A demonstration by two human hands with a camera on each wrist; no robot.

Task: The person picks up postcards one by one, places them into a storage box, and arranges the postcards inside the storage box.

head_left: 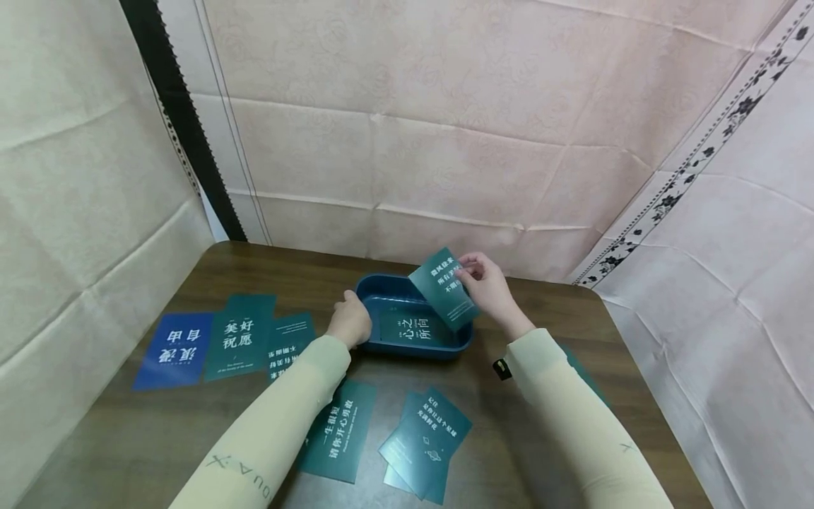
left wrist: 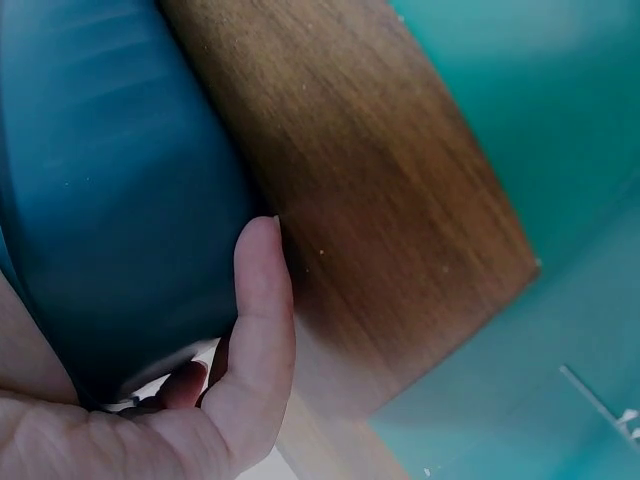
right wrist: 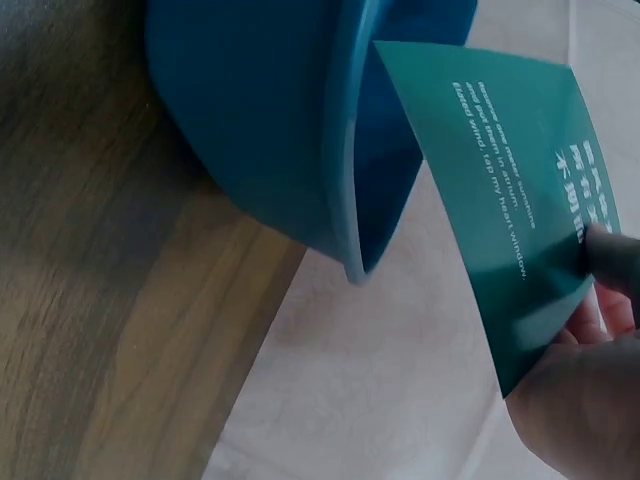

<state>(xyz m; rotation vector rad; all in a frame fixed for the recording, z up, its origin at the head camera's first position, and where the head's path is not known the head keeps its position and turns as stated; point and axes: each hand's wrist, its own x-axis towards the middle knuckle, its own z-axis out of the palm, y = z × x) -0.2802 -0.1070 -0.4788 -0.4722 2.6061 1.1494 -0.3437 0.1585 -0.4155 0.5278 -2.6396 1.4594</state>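
Note:
A blue plastic basin (head_left: 375,348) stands on the table with a green card (head_left: 416,328) lying inside it. My left hand (head_left: 350,322) grips the basin's left end; in the left wrist view, a finger lies along its outer wall (left wrist: 120,200). Over the basin's right part, my right hand (head_left: 486,283) pinches a green card with white writing (head_left: 439,283) by its edge, thumb on the printed face. That card is tilted, and its lower corner hangs by the rim in the right wrist view, where the card (right wrist: 490,200) shows white English lines.
On the left lie a blue card (head_left: 173,353) and several green cards (head_left: 238,336). Nearer the front are another green card (head_left: 340,431) and a small overlapping stack (head_left: 426,442). A green card (head_left: 581,367) is partly covered by the right sleeve. Cloth walls (head_left: 413,177) enclose the wooden table (head_left: 509,424).

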